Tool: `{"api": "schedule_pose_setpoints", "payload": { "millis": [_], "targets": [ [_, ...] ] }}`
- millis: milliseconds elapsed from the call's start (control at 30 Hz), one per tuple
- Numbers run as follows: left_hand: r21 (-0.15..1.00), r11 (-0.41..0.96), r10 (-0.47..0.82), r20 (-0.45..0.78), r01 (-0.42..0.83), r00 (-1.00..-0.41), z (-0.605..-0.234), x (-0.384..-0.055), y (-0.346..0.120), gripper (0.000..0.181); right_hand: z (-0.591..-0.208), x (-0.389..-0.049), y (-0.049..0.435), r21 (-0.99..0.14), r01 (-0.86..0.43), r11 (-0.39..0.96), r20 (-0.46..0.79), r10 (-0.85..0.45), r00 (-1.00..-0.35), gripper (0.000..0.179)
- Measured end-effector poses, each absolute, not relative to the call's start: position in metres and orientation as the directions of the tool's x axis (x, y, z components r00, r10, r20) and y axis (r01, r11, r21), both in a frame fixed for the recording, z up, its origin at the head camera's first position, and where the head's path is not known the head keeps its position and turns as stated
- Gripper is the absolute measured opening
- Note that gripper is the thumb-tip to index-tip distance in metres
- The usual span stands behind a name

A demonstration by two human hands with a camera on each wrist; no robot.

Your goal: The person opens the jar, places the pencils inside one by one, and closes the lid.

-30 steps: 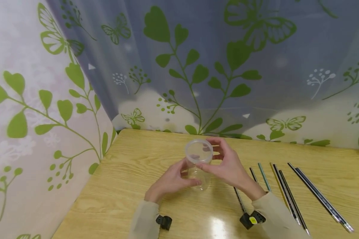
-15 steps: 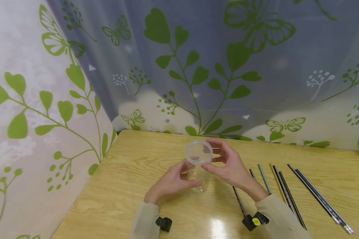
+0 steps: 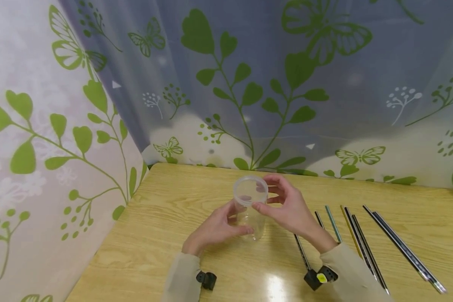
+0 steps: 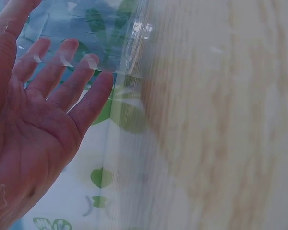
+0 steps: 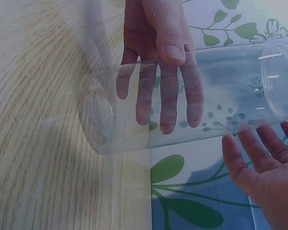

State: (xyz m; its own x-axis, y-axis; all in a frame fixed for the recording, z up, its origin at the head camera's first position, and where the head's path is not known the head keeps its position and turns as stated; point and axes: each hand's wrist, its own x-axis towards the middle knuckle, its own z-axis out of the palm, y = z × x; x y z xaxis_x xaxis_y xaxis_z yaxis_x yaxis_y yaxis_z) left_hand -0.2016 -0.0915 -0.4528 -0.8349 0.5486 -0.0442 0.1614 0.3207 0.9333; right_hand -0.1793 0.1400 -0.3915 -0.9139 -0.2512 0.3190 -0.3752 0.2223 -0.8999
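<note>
Clear plastic jar (image 3: 256,222) in both hands, pencils off to the right
So the jar is upright around the middle of the wooden table (image 3: 136,243), rim up, though I can't tell if its base actually touches the wood. Left hand (image 3: 214,226) has it lower down, thumb in front and fingers round behind; right hand (image 3: 292,209) holds it up by the rim, thumb and fingers on either side. Near the right forearm there's a teal pencil (image 3: 333,223), then a gold pencil (image 3: 350,230) beside 2 black pencils (image 3: 371,254), plus 2 dark pencils (image 3: 405,247) further right. Leafy butterfly curtain (image 3: 211,84) behind it all.
</note>
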Motion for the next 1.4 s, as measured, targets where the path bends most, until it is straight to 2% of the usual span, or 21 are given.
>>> {"api": "schedule_pose_setpoints", "payload": {
  "millis": [333,667,1067,1400],
  "targets": [
    [0.927,0.332,0.556,-0.042,0.175,-0.830,-0.4508,-0.2014,-0.0923,0.082,-0.3951,-0.1818,0.1424,-0.890,-0.413,0.195,0.349,-0.292,-0.890,0.058],
    [0.933,0.323,0.556,-0.050,0.160,-0.830,-0.4512,-0.2016,-0.0929,0.081,-0.3914,-0.1773,0.1398,-0.903,-0.381,0.198,0.324,-0.266,-0.908,0.077],
    [0.936,0.311,0.570,-0.045,0.165,-0.820,-0.4485,-0.1998,-0.0928,0.081,-0.3912,-0.1772,0.1375,-0.924,-0.336,0.185,0.294,-0.221,-0.930,0.067],
    [0.936,0.315,0.570,-0.052,0.160,-0.820,-0.4494,-0.2000,-0.0938,0.082,-0.3940,-0.1784,0.1443,-0.917,-0.370,0.149,0.322,-0.270,-0.907,0.060]
  ]
}}
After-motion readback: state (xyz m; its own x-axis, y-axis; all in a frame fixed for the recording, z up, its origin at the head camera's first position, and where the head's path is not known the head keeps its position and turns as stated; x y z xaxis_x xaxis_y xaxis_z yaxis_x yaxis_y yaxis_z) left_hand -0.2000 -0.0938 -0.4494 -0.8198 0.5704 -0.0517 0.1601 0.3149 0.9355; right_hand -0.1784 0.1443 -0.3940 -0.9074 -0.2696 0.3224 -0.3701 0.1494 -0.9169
